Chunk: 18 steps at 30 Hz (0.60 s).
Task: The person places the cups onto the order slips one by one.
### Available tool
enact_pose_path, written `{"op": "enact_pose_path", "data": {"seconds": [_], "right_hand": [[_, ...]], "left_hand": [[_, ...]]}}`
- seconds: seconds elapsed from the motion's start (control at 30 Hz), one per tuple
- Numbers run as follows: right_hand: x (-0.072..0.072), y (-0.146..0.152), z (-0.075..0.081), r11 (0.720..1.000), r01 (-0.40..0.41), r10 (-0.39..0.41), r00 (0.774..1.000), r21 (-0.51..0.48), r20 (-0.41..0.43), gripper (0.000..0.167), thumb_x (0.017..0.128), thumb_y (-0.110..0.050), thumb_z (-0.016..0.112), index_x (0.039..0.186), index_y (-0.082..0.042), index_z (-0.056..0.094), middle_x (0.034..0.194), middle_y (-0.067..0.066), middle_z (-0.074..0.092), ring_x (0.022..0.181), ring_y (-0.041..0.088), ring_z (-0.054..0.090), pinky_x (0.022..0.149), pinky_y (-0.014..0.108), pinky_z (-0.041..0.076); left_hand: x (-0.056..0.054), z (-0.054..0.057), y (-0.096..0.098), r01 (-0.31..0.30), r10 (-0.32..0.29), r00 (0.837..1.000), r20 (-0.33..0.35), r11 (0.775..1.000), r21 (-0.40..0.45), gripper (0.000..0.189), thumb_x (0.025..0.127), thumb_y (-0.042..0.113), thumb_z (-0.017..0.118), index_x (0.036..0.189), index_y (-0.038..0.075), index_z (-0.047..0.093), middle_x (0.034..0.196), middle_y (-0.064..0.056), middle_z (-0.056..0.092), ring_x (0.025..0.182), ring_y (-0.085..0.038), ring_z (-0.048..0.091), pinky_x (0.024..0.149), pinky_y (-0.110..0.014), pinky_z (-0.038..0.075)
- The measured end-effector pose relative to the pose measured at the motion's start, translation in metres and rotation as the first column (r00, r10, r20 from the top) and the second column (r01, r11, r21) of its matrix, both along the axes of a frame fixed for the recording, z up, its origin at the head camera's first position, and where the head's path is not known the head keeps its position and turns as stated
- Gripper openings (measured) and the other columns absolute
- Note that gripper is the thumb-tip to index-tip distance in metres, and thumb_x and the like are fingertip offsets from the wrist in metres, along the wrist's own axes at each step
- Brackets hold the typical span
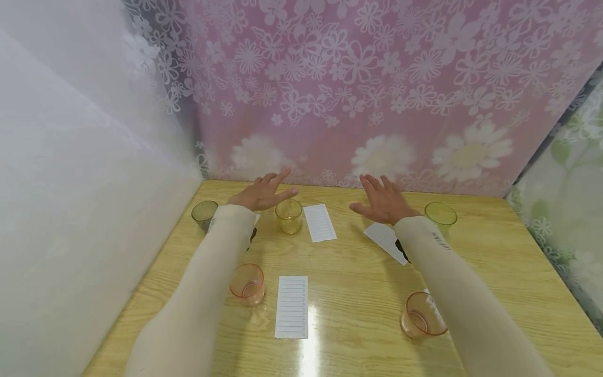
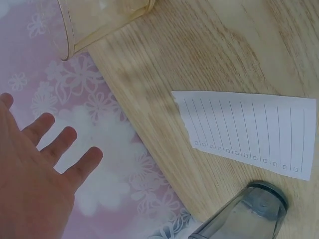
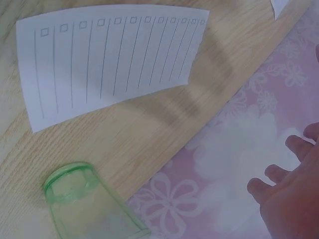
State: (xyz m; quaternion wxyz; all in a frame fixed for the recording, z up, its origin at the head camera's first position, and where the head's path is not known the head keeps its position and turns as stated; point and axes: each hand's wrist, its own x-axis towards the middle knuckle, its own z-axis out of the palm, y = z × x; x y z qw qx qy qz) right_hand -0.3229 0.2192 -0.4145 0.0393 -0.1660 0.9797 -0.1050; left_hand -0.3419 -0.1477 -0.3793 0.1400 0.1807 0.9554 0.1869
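Both hands are held out over the far part of the wooden table with fingers spread, and neither holds anything. My left hand (image 1: 264, 193) hovers between a smoky grey cup (image 1: 204, 213) and a yellow cup (image 1: 289, 217). Below it, a lined paper slip (image 2: 249, 132) lies beside the grey cup, mostly hidden by the arm in the head view. My right hand (image 1: 382, 201) is above another lined slip (image 1: 383, 241), with a green cup (image 1: 442, 213) to its right. In the right wrist view the green cup (image 3: 92, 204) stands close to that slip.
One lined slip (image 1: 320, 222) lies right of the yellow cup, and another slip (image 1: 291, 309) lies near the front. A pink cup (image 1: 247, 285) stands front left. A second pink cup (image 1: 419, 317) is by the right forearm. A flowered pink curtain (image 1: 330, 104) borders the table's far edge.
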Motion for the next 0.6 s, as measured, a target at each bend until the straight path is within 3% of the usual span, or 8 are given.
{"op": "enact_pose_path", "data": {"seconds": [0.33, 0.6], "right_hand": [[-0.001, -0.020, -0.008, 0.999, -0.050, 0.050, 0.999, -0.002, 0.021, 0.090, 0.112, -0.053, 0.054, 0.174, -0.002, 0.015, 0.181, 0.022, 0.017, 0.163, 0.060, 0.013, 0.132, 0.073, 0.012], [-0.003, -0.035, -0.016, 0.995, -0.103, 0.104, 0.993, -0.009, 0.057, 0.091, 0.110, -0.051, 0.060, 0.175, -0.004, 0.017, 0.179, 0.024, 0.024, 0.164, 0.057, 0.016, 0.131, 0.073, 0.018]], "left_hand": [[-0.002, -0.011, -0.010, 0.018, -0.020, 0.998, 0.055, 0.999, 0.034, 0.088, 0.104, 0.082, 0.041, 0.173, 0.051, -0.004, 0.184, -0.012, 0.014, 0.168, -0.048, 0.014, 0.125, -0.081, 0.023], [0.000, -0.018, -0.015, 0.020, -0.020, 0.998, 0.068, 1.000, -0.003, 0.090, 0.100, 0.088, 0.040, 0.173, 0.053, 0.001, 0.185, -0.011, 0.008, 0.168, -0.044, 0.017, 0.123, -0.081, 0.025]]}}
